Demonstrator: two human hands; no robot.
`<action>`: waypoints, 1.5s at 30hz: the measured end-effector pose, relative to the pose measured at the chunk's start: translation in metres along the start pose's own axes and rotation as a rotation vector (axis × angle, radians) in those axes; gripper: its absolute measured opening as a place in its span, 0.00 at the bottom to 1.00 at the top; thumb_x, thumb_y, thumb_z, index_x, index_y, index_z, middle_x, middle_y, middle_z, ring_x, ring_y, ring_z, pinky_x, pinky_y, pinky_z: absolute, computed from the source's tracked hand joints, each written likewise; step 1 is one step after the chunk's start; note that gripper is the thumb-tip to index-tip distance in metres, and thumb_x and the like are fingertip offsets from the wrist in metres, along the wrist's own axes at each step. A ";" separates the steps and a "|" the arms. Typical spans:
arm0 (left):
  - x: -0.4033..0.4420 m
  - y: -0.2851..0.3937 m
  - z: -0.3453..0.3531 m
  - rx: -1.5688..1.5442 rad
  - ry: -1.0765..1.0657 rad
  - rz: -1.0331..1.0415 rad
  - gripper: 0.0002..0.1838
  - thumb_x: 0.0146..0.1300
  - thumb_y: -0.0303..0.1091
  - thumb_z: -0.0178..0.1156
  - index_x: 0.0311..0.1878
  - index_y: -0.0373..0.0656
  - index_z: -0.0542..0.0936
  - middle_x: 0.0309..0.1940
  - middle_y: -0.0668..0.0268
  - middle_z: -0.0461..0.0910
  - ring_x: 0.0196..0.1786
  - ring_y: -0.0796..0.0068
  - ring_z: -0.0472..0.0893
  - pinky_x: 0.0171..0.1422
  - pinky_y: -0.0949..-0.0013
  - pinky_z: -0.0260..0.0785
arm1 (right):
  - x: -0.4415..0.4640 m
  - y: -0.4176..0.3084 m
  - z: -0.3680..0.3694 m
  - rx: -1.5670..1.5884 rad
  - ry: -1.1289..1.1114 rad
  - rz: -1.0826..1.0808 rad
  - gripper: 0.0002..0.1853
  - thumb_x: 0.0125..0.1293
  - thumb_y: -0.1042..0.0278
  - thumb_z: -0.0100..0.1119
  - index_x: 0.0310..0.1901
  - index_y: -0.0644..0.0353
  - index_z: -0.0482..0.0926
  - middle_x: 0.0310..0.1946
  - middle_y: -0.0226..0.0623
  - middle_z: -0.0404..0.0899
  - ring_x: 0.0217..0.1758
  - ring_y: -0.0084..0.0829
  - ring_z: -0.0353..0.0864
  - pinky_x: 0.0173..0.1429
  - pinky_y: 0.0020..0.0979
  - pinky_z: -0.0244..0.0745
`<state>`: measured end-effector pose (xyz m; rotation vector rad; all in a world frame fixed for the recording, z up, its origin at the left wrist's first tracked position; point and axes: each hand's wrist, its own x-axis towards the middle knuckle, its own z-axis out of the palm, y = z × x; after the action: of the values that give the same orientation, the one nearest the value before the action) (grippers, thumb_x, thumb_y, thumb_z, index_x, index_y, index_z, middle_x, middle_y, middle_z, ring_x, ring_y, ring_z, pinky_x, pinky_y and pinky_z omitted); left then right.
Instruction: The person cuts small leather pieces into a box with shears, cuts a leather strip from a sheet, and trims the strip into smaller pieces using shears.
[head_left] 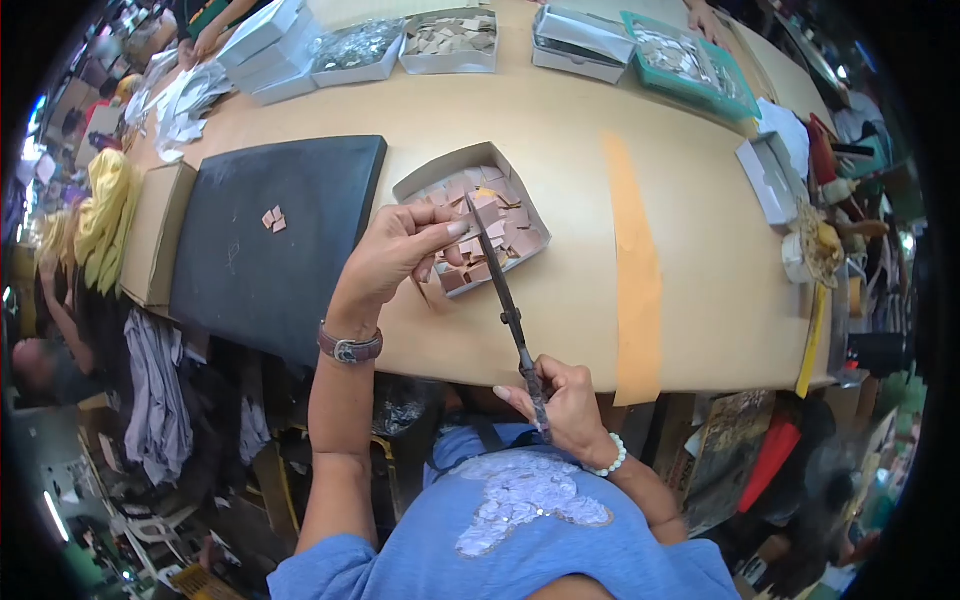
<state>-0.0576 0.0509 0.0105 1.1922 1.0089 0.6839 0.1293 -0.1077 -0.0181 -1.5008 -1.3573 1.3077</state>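
Note:
My left hand [395, 250] is closed in a pinch, its fingertips on a small pinkish piece whose edges are mostly covered by the thumb. In my right hand [570, 405] are long dark scissors [511, 316], handles gripped near my body. Their blades run up to the pinched piece and look nearly closed; whether they touch it I cannot tell. Below both the blades and my left fingers is an open cardboard box [455, 161] full of small pinkish-brown flat pieces [522, 241]. To the left, several similar pieces [274, 219] lie on a black board [290, 270].
An orange strip [637, 280] lies across the table on the right. Along the back stand white boxes [265, 50], a box of brownish pieces [450, 40] and a green basket [745, 100]. A white box [770, 180] sits at the right edge. Another person's hand [205, 42] shows upper left.

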 end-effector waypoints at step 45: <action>-0.012 -0.011 0.001 -0.029 -0.023 -0.057 0.13 0.57 0.34 0.60 0.38 0.30 0.79 0.22 0.63 0.80 0.15 0.90 0.69 0.18 0.86 0.61 | -0.015 0.016 0.005 0.139 -0.076 0.070 0.26 0.41 0.54 0.75 0.18 0.59 0.64 0.13 0.23 0.57 0.19 0.16 0.55 0.21 0.23 0.52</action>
<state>-0.0626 0.0370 0.0032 1.1397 1.0065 0.6364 0.1292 -0.1256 -0.0310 -1.4276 -1.2433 1.4853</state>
